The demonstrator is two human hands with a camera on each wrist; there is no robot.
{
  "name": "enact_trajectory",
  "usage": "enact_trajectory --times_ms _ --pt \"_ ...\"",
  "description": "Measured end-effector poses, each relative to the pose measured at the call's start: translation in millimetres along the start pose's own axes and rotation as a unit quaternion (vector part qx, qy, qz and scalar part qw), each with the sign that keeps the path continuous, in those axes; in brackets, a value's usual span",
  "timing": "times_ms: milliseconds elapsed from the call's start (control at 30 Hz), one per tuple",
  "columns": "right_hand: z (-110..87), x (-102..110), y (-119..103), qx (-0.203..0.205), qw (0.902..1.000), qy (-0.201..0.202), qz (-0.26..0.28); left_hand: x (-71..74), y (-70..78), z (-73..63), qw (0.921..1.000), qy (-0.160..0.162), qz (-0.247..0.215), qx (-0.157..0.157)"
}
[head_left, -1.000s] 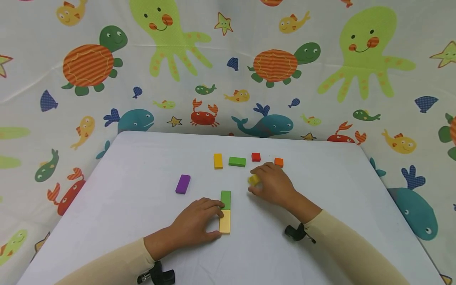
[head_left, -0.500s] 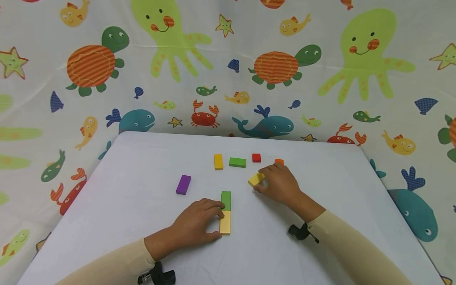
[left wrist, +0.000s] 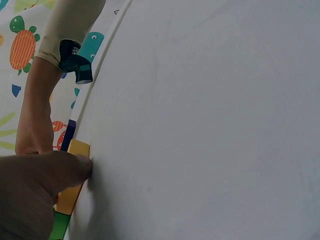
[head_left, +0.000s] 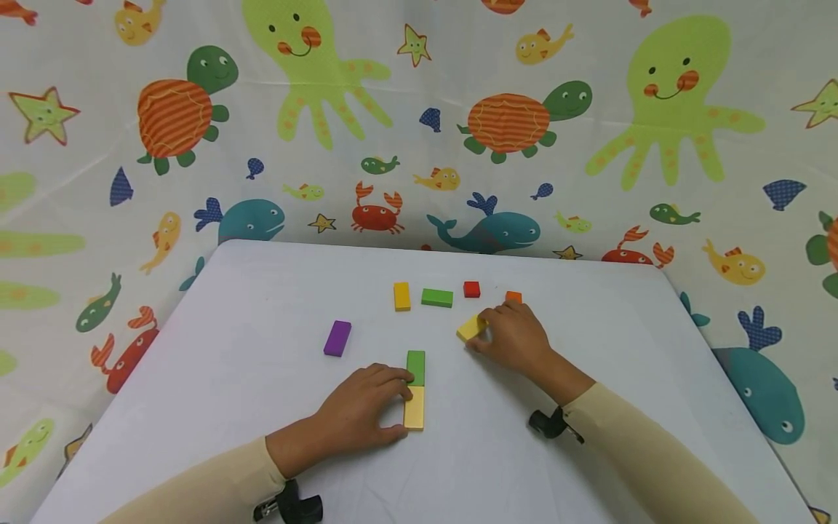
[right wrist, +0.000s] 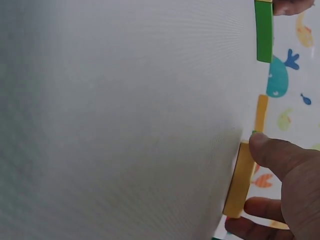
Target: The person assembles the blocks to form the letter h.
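My left hand [head_left: 362,407] lies along the left side of two blocks set end to end, a green block [head_left: 417,366] and a pale yellow block [head_left: 415,413]. Its fingertips touch them near their joint, while the thumb is at the yellow block's near end. In the left wrist view the thumb lies against the yellow block [left wrist: 78,147]. My right hand [head_left: 513,338] pinches a second yellow block [head_left: 469,328], slanted, farther back to the right. Thumb and fingers hold its ends in the right wrist view, where this block [right wrist: 239,182] shows its long side.
Along the back lie an orange-yellow block [head_left: 401,297], another green block [head_left: 436,298], a red block [head_left: 471,290] and an orange block [head_left: 513,297], partly behind the right hand. A purple block [head_left: 337,338] lies left on the white table [head_left: 262,313]. A patterned cloth [head_left: 393,94] hangs behind.
The right hand has shifted slightly right and nearer, and more of its yellow block shows, now slanted. The left hand and its two blocks have stayed in place.
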State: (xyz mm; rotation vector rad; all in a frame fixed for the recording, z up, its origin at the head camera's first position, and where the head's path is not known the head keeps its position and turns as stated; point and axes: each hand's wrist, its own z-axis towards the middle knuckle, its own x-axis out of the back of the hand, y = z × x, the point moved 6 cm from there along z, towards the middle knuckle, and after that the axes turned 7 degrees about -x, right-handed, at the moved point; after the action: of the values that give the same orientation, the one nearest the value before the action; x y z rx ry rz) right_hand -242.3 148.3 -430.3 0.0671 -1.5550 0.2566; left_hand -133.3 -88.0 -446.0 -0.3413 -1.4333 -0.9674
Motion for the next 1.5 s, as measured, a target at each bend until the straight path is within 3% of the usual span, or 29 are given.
enact_trajectory --times_ms 467,867,1500 --pt "3.5 1.9 -3.4 -0.009 1.0000 -0.001 -0.002 1.0 0.5 0.5 1.0000 -0.005 0.000 0.004" --pt "10.5 2.4 -5.7 0.014 0.9997 0.007 0.021 -0.9 -0.6 1.4 0.9998 -0.015 0.005 0.009" --pt "25.0 -0.4 -26.9 0.051 0.9950 -0.040 0.076 -0.3 -1.7 2.5 0.9997 -0.023 0.001 0.012"
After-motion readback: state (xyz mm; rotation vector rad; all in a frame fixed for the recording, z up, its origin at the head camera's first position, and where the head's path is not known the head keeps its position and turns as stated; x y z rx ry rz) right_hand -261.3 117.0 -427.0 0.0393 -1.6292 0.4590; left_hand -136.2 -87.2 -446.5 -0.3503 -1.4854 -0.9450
